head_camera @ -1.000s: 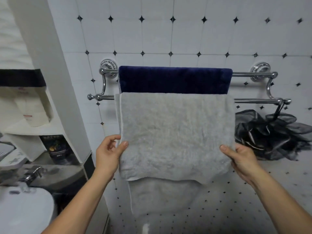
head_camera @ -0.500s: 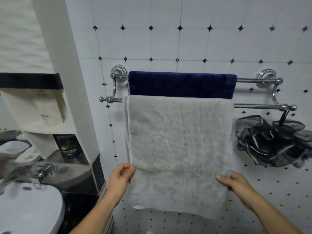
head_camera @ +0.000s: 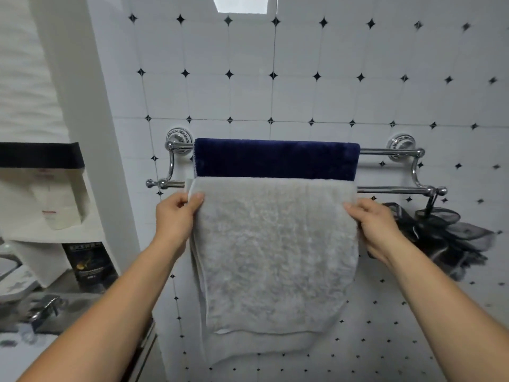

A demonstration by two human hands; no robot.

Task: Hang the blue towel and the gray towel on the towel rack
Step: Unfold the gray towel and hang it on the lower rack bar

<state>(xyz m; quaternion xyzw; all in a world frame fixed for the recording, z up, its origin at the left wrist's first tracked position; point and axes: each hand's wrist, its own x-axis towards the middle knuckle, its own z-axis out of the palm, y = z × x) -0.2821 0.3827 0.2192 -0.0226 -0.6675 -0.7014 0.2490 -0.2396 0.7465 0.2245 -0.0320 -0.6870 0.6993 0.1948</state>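
Note:
A chrome double-bar towel rack (head_camera: 391,152) is fixed to the tiled wall. The blue towel (head_camera: 276,159) hangs over its rear upper bar. Over the front lower bar the gray towel (head_camera: 275,252) is draped, its front layer shorter than the back layer. My left hand (head_camera: 176,219) pinches the gray towel's left edge just below the bar, thumb on the front. My right hand (head_camera: 374,224) grips the towel's right edge at about the same height.
A black mesh bath sponge (head_camera: 451,238) hangs from the front bar's right end, close to my right hand. At left stand a white wall column (head_camera: 91,133), shelves with bottles (head_camera: 88,260), a faucet (head_camera: 46,307) and a sink edge.
Both hands have slid up the gray towel's side edges from near its lower part to just under the front bar. The view has tilted upward.

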